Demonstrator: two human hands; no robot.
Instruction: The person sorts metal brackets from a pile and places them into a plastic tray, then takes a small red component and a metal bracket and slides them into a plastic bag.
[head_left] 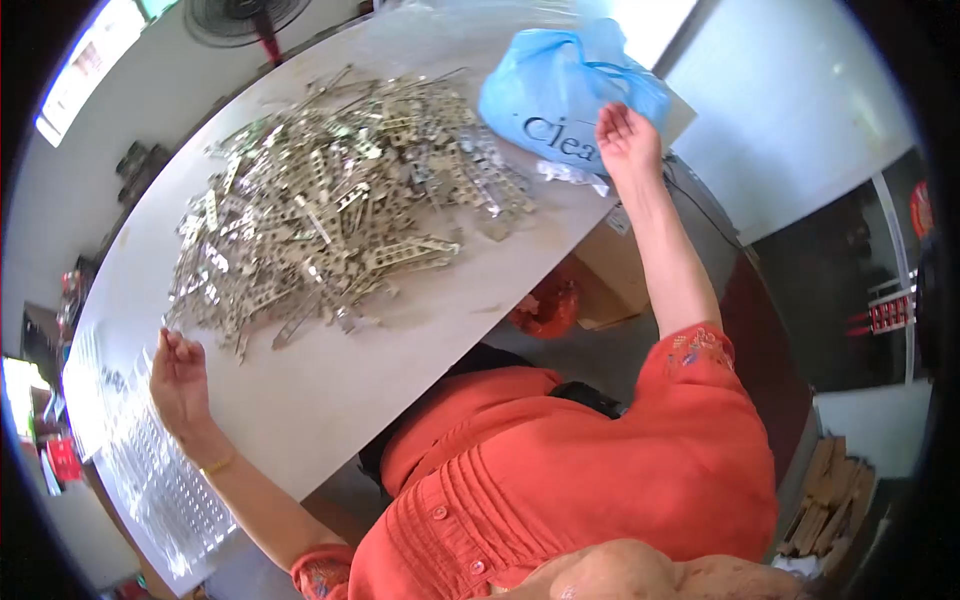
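Observation:
My left hand (180, 382) is at the lower left edge of a large heap of small flat metal strips (320, 215). Its fingers are curled in a pinch near the outermost pieces; whatever is between the fingertips is too small to make out. My right hand (630, 142) is raised in front of a knotted blue plastic bag (545, 95) printed with dark letters. The fingers of that hand are loosely bent and slightly apart, with the palm partly showing and nothing visible in it. Many strips in the heap are perforated with rows of holes.
The heap lies on a pale table (330, 410). Clear plastic trays with rows of dimples (170, 480) lie at the left end. Crumpled white paper (572, 177) touches the bag's base. Below the table's near edge are a red bag (548, 305) and a cardboard box (610, 270).

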